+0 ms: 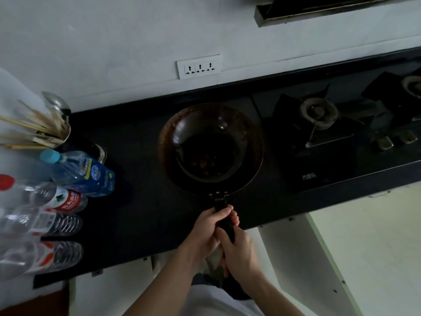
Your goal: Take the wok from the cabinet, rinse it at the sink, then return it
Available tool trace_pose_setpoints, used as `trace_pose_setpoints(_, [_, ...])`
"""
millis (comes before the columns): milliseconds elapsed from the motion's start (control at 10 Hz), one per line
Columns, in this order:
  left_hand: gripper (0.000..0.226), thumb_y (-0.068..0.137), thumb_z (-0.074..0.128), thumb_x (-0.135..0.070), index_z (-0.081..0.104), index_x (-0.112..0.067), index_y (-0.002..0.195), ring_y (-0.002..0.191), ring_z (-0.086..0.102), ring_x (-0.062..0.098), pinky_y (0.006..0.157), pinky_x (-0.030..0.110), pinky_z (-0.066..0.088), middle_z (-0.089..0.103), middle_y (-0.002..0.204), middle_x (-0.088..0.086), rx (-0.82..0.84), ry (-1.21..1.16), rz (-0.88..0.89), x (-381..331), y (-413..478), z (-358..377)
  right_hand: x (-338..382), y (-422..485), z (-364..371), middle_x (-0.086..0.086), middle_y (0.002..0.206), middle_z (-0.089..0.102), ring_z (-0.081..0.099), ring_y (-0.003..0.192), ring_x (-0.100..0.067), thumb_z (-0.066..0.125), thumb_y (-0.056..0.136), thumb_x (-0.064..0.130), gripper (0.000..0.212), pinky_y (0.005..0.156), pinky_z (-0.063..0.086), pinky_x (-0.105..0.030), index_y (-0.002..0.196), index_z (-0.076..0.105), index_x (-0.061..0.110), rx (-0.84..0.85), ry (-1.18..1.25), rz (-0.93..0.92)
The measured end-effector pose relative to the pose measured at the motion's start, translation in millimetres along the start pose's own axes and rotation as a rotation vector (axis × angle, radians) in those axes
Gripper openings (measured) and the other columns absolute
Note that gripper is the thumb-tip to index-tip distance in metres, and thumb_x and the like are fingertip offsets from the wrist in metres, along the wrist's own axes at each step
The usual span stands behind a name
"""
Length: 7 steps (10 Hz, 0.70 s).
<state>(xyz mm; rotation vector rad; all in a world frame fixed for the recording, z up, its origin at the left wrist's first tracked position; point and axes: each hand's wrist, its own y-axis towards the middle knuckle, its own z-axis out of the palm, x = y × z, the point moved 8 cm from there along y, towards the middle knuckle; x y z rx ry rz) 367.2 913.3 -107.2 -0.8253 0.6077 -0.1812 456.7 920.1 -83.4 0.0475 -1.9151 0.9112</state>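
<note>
Left hand curled round the wok's handle, on the part nearer the bowl, thumb lying over the top; right hand gripping the same handle just behind it, at the tail end; the two hands touch each other, both forearms bare.

Wok is dark and round, its handle pointing back at the person; rim band looks brownish and speckled, with dark patches in the bottom; it sits over the black countertop, but cannot tell whether it rests on it or is held just above.

Right of the wok: a black gas hob set into the counter; one burner near the wok, a second burner well beyond it at the frame edge; knobs between the two, toward the front.

Behind the wok: a white wall with a socket strip; up and right of that, the edge of a range hood.

Left of the wok, well apart: a blue-label bottle, then a red-label bottle and more clear bottles beside it; further back, a utensil holder with chopsticks and a ladle sticking out.

Below the counter edge, right of the hands, a white panel angles outward.
</note>
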Motion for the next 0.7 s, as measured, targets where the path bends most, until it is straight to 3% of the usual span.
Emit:
trace_pose_setpoints(300, [0.025, 0.095, 0.057, -0.010, 0.065, 0.003, 0.115, 0.095, 0.071, 0.024, 0.085, 0.033, 0.055, 0.073, 0.103, 0.015, 0.039, 0.038, -0.023, -13, -7, -8, 10, -4, 12, -0.004, 0.059, 0.061, 0.055, 0.050, -0.017, 0.058, 0.096, 0.031, 0.026, 0.048, 0.048, -0.032, 0.086, 0.062, 0.007, -0.001, 0.095, 0.063])
trace_pose_setpoints(500, [0.032, 0.094, 0.062, -0.024, 0.065, -0.002, 0.117, 0.108, 0.069, 0.022, 0.087, 0.030, 0.054, 0.072, 0.115, 0.013, -0.005, 0.159, -0.030, -9, -14, -15, 11, -1, 13, -0.007, 0.071, 0.067, 0.063, 0.057, -0.022, 0.057, 0.094, 0.039, 0.025, 0.062, 0.057, -0.048, 0.092, 0.061, 0.015, 0.082, 0.031, 0.088])
trace_pose_setpoints(600, [0.028, 0.094, 0.062, -0.028, 0.065, -0.008, 0.114, 0.107, 0.069, 0.019, 0.085, 0.030, 0.053, 0.071, 0.117, 0.012, -0.031, 0.294, -0.002, -13, -19, -16, 17, 3, 5, -0.010, 0.082, 0.070, 0.067, 0.065, -0.022, 0.055, 0.096, 0.041, 0.025, 0.066, 0.059, -0.043, 0.097, 0.061, 0.017, 0.081, -0.068, 0.049])
trace_pose_setpoints(700, [0.028, 0.095, 0.060, -0.026, 0.062, -0.011, 0.119, 0.100, 0.066, 0.017, 0.088, 0.033, 0.052, 0.068, 0.116, 0.011, -0.198, 0.521, 0.139, -26, -31, -38, 33, 10, -19, 0.001, 0.090, 0.064, 0.059, 0.072, -0.009, 0.054, 0.096, 0.042, 0.022, 0.055, 0.046, -0.015, 0.102, 0.058, 0.022, -0.015, -0.336, -0.080])
